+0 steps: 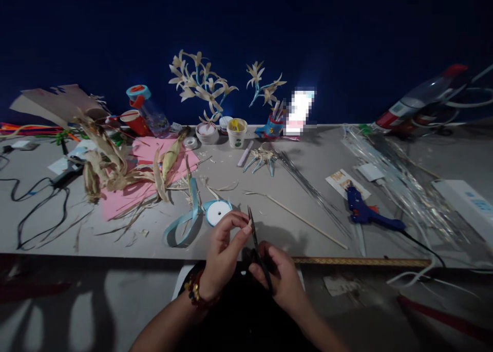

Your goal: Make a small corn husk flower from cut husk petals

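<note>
My right hand [283,275] grips a pair of dark scissors [254,234], their blades pointing away from me. Close to the blades, my left hand [227,241] pinches a small pale piece [249,223], which looks like dried husk. Just beyond my left hand lies a white spool [219,212] wound with blue ribbon. A loop of light blue ribbon [192,203] rests to its left. Further back, several small pale husk flowers with blue stems [262,159] lie together. Upright against the wall stands a branch of finished pale flowers [208,88].
Dried corn husks [111,167] and pink paper [127,198] cover the left side. A blue glue gun [362,211] lies on the right, beside clear plastic packaging [400,182]. Thin wires [308,182] and a long stick [304,219] cross the middle. Cups [236,134] line the back.
</note>
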A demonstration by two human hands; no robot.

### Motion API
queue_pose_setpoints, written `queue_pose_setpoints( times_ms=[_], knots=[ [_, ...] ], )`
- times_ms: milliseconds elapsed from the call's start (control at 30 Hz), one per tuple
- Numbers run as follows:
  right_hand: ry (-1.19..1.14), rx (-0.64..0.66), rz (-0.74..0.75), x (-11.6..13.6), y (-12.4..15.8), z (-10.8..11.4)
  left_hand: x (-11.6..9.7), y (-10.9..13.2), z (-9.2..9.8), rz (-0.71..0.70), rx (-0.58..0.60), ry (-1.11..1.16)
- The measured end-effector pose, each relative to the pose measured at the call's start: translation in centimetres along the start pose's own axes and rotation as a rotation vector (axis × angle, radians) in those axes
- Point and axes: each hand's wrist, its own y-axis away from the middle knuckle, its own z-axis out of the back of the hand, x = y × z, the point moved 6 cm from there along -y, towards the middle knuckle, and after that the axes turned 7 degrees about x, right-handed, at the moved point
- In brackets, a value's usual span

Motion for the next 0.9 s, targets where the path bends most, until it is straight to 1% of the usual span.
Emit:
queue_pose_setpoints(
  times_ms=[233, 400, 500, 600, 667, 800, 900],
  knots=[
    [-0.012, 0.017, -0.003, -0.9, -0.1, -0.2, 0.0, -0.2, 0.0, 0.029, 0.014, 0.018],
    [-0.085, 0.07, -0.108, -1.4, 0.1, 0.0, 0.1, -0.1, 0.6, 0.053, 0.03, 0.031],
    [-0.125, 0.077, -0.159, -1.6, 0.2, 0.5, 0.2, -0.2, 1.1, 0.09, 0.068, 0.045],
    [-0.174, 0.08, -0.171, -1.5, 0.1, 1.1, 0.4, -0.4, 1.3, 0.152, 0.131, 0.087],
    [-0.199, 0.124, -0.166, -1.1, -0.1, 1.3, 0.5, -0.5, 1.2, 0.176, 0.164, 0.124],
    [-0.25, 0.259, -0.164, -0.4, -0.2, 1.3, 0.3, -0.7, 0.8, 0.184, 0.236, 0.22],
    [-0.293, 0.332, -0.157, -0.3, 0.0, 1.0, 0.3, -0.8, 0.7, 0.194, 0.283, 0.252]
  ],
)
